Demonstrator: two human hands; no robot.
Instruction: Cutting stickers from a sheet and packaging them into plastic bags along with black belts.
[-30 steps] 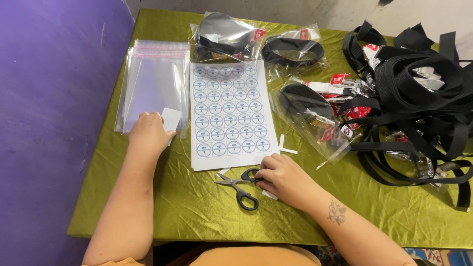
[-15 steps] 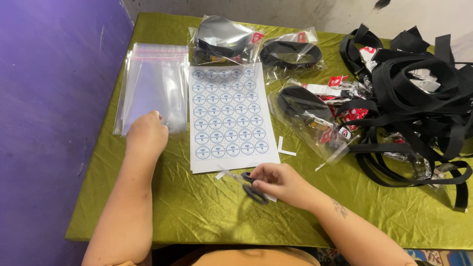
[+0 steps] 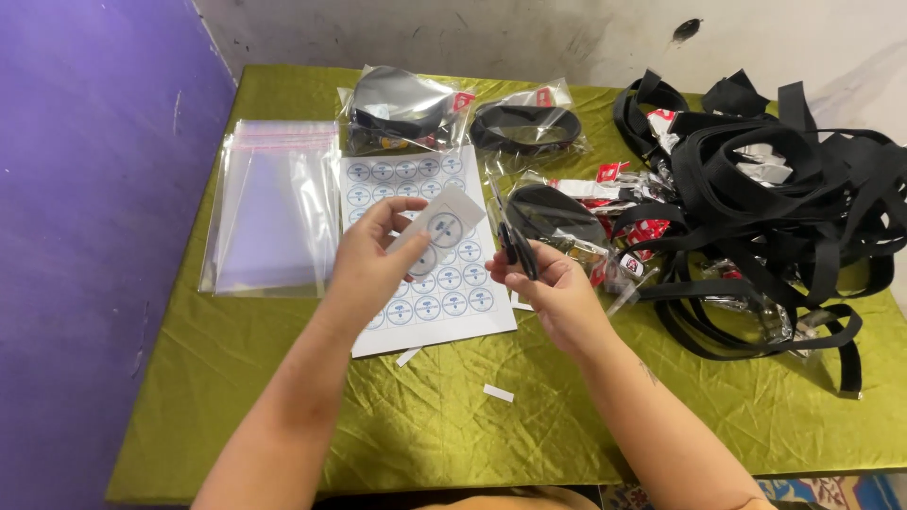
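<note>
My left hand (image 3: 370, 257) holds up a small white paper strip with round blue-and-white stickers (image 3: 439, 229) above the sticker sheet (image 3: 427, 283). My right hand (image 3: 553, 288) grips black-handled scissors (image 3: 510, 241), blades pointing up and away, close to the strip's right edge. The sheet lies flat on the green tablecloth (image 3: 283, 378) and carries several rows of round stickers. Both hands hover over the cloth, a few centimetres apart.
A stack of clear plastic bags (image 3: 274, 212) lies at the left. Bagged black bands (image 3: 402, 109) sit at the back, and a large heap of black straps (image 3: 765, 203) fills the right side. Small paper offcuts (image 3: 498, 393) lie near the front. A purple wall borders the left.
My left hand lifted a sticker strip off the clear bags and brought it to the middle. My right hand picked the scissors up from the cloth and raised them beside the strip.
</note>
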